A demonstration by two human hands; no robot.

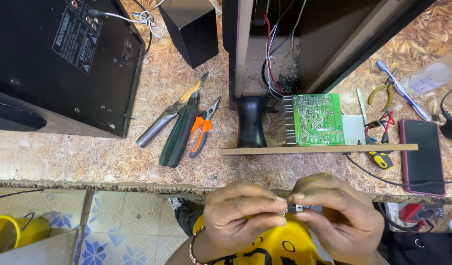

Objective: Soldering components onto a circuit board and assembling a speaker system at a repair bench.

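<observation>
My left hand and my right hand meet below the table's front edge, over my lap and a yellow shirt. Together they pinch a small dark electronic part with metal bits; most of it is hidden by my fingers. Just above on the table lies a green circuit board with a finned heat sink, mounted on a wooden panel beside a black plastic tube. Wires run from the board into an open speaker cabinet.
A large black speaker box lies at the left, a small black speaker behind. Metal snips, a green-handled tool and orange pliers lie mid-table. A phone, toothbrush and yellow pliers are right. A yellow cup stands on the floor.
</observation>
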